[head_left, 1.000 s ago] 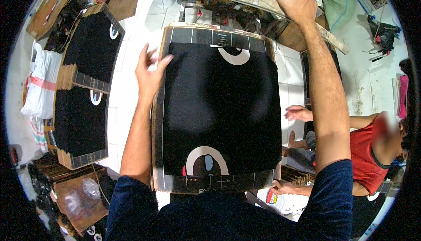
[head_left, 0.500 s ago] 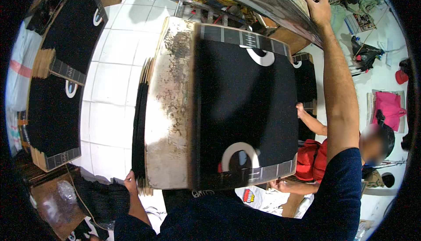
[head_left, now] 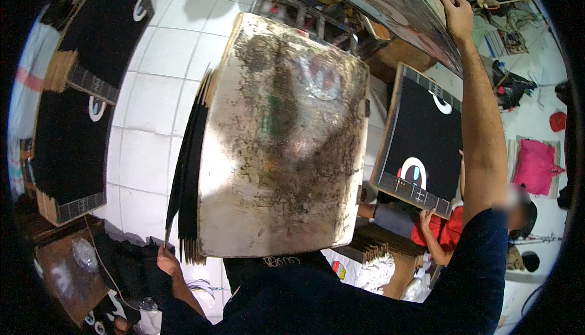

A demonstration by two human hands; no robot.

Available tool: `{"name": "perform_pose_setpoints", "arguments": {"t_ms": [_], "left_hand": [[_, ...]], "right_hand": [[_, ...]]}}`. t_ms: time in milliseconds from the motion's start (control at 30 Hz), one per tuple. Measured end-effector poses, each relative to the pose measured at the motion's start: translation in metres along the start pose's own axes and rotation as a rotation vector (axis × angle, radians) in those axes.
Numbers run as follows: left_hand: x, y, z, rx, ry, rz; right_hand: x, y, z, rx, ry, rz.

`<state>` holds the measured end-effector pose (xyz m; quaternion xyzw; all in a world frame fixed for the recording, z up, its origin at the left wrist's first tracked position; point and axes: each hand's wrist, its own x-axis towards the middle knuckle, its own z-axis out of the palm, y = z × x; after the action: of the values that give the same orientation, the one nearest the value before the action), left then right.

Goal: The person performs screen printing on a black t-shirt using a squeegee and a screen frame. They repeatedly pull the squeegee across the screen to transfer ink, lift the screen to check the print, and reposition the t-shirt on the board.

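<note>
A worn, paint-stained printing board [head_left: 286,146] lies bare in front of me. Up at the far right, my right hand [head_left: 454,10] is closed around the edge of a raised screen-printing frame [head_left: 378,3], which stands tilted above the board's far end. Low on the left, my left hand [head_left: 169,262] pinches the near corner of a thin black panel [head_left: 180,170]. That panel leans out from a stack of black panels [head_left: 191,213] seen edge-on beside the board. A co-worker's hands hold a printed black panel [head_left: 420,140] to the right of the board.
Black printed panels [head_left: 67,152] with brown board edges lie in a row on the left, across white floor tiles [head_left: 146,115]. The co-worker in a red top [head_left: 451,228] sits at right. Stacked brown boards [head_left: 365,249] and white cloth [head_left: 372,271] are near my right side.
The printed black panel has moved off the printing board to the right in the co-worker's hands. My left hand has drawn a black panel's near corner leftward, away from the stack.
</note>
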<state>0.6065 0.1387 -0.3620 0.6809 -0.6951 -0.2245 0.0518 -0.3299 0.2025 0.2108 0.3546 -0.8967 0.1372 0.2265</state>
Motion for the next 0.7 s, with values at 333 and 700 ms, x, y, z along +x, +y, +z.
{"name": "perform_pose_setpoints", "arguments": {"t_ms": [333, 700], "left_hand": [[0.109, 0.312, -0.104, -0.605, 0.371, 0.496], [-0.053, 0.491, -0.274, -0.365, 0.868, 0.985]], "right_hand": [[-0.017, -0.025, -0.005, -0.053, -0.045, -0.015], [-0.044, -0.039, 0.004, -0.056, 0.034, -0.064]]}}
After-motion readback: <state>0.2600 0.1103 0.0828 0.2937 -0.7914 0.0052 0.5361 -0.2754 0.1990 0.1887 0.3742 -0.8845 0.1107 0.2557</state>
